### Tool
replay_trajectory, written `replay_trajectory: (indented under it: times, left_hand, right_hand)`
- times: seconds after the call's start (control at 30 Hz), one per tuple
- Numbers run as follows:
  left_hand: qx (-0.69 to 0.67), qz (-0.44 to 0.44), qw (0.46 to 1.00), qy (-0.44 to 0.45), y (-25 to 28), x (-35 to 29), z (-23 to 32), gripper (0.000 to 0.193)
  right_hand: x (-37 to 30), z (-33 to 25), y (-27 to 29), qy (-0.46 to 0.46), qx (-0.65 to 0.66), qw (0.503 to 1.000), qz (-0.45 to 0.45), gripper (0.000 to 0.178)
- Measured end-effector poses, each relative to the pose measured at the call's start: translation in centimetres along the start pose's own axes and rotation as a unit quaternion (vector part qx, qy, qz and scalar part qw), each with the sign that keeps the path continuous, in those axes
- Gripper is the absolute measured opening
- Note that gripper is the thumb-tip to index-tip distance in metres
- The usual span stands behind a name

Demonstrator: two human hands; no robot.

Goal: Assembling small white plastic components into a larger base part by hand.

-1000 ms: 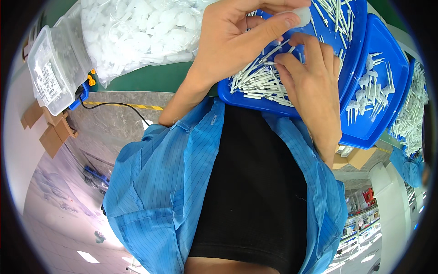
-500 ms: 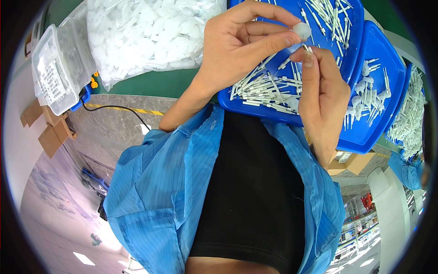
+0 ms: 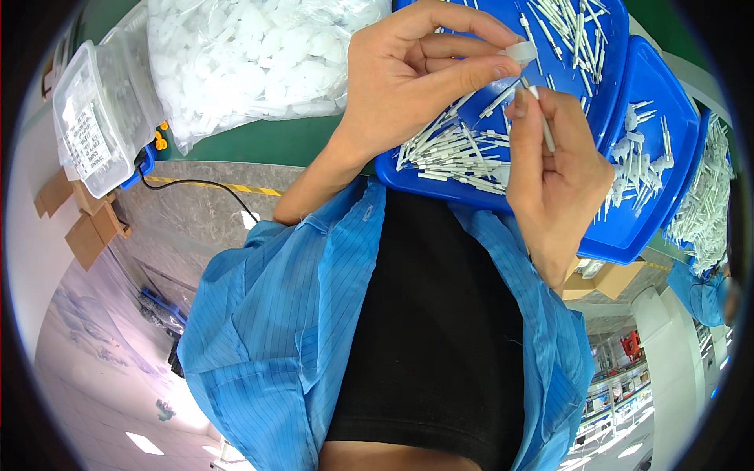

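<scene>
Between the thumb and forefinger of my left hand (image 3: 416, 78) is a small translucent white plastic cap (image 3: 521, 52). My right hand (image 3: 558, 165) pinches a thin white rod (image 3: 543, 118) with a narrow metal tip, which points up at the cap's underside. Whether the tip touches the cap I cannot tell. Both hands are above a blue tray (image 3: 440, 192) with many loose white rods (image 3: 455, 153) in it.
A clear bag (image 3: 251, 63) full of white plastic pieces lies at the back left, beside a clear plastic box (image 3: 94, 118). To the right, a second blue tray (image 3: 628, 247) holds rods with white caps. Beyond it is a heap of rods (image 3: 703, 196).
The rod in my right hand has swung into plainer view, its body now slanting down across the fingers. My right hand has turned slightly. The cap in my left hand has tilted.
</scene>
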State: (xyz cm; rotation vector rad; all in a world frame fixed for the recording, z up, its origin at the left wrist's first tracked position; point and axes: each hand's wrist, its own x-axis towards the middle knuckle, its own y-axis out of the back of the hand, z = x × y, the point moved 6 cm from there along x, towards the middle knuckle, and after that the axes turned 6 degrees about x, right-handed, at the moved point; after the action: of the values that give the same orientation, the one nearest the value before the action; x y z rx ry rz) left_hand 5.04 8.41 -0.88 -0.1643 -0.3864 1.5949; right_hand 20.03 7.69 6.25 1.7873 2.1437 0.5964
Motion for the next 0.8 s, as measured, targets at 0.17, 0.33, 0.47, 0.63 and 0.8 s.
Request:
replay_trajectory:
  times: [0.17,0.33,0.47,0.63,0.8]
  left_hand:
    - [0.025,-0.008,0.999,-0.025,0.0,-0.1,0.4,0.026]
    - [0.023,-0.026,0.999,-0.006,-0.2,-0.1,0.9,0.025]
    - [0.010,-0.047,0.999,-0.018,0.0,-0.2,0.5,0.026]
    - [-0.054,-0.038,0.997,-0.028,-0.9,-0.1,1.4,0.024]
    - [0.107,-0.064,0.984,-0.124,0.1,0.4,2.8,0.024]
  right_hand:
    - [0.7,0.1,0.5,-0.085,0.039,0.994,-0.061,0.011]
    - [1.0,0.0,0.5,-0.067,0.060,0.989,-0.116,0.022]
    - [1.3,0.0,0.1,-0.047,0.047,0.994,-0.086,0.023]
    - [1.1,2.2,-1.4,-0.211,0.575,0.742,-0.272,0.018]
    - [0.5,-0.1,-0.5,0.029,0.156,0.985,-0.068,0.012]
